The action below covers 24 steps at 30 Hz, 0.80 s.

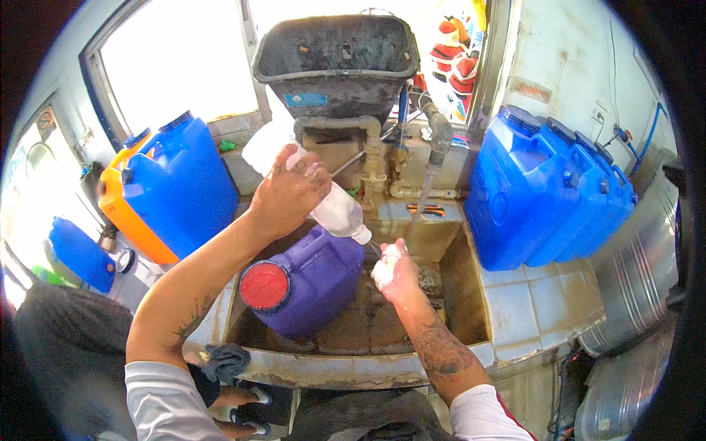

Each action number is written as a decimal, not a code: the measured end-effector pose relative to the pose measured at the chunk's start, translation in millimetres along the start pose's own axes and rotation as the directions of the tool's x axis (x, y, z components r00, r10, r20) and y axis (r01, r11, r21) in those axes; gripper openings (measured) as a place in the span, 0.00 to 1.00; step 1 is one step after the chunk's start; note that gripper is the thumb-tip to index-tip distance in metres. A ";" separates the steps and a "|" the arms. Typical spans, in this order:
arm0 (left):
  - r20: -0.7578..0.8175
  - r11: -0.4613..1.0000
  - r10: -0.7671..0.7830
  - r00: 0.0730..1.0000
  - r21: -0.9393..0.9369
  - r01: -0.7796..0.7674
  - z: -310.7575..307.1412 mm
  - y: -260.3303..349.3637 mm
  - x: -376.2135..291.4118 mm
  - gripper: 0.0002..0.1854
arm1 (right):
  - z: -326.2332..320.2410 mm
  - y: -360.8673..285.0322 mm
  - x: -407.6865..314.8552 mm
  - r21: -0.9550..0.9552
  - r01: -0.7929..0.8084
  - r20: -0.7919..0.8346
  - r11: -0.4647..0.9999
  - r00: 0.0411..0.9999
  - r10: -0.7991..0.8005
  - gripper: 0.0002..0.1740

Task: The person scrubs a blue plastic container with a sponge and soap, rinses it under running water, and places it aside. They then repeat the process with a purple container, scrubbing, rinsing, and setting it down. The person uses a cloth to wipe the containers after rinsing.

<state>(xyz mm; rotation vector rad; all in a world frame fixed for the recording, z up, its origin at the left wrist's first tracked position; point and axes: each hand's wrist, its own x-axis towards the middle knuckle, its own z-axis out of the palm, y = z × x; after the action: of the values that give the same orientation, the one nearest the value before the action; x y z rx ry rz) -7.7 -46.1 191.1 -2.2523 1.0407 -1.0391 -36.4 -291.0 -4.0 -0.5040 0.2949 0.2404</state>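
Observation:
My left hand (295, 184) grips a clear plastic bottle (337, 212) tilted with its mouth down to the right. A thin stream of liquid runs from its mouth towards my right hand (400, 275). The fingers of that hand are curled around a foam-covered thing (392, 258); suds hide what it is. Below my left hand a purple plastic jug (325, 281) with a red cap (265, 285) lies tilted inside the tiled sink (353, 361). Water falls from a pipe spout (437, 157) behind my right hand.
Several blue jugs (518, 193) line the right ledge. On the left stand a blue jug (187, 182) and an orange one (135, 220). A black tub (336, 96) sits above pipes at the back. A dark cloth (226, 361) hangs on the front rim. Another person (71, 342) is at left.

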 end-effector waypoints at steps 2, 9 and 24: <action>0.037 0.996 0.018 0.999 0.090 -0.021 -20.8 6.9 12.7 0.16 | -3.1 -5.3 -4.7 0.137 -0.051 0.063 0.989 0.997 0.042 0.26; 0.052 0.983 0.064 0.997 0.171 -0.072 -56.3 14.7 33.6 0.14 | -5.6 -10.5 6.0 0.015 -0.085 0.122 0.996 0.989 0.083 0.26; 0.055 0.992 0.033 0.998 0.124 -0.040 -9.4 -17.9 11.5 0.15 | 79.7 -2.4 1.4 -0.012 -0.281 0.042 0.960 0.959 0.281 0.29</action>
<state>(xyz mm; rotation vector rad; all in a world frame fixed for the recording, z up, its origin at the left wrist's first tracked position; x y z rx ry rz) -2.1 -44.8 213.7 -2.1413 0.9644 -0.9962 -17.0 -252.5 63.2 -0.4615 0.3239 0.5282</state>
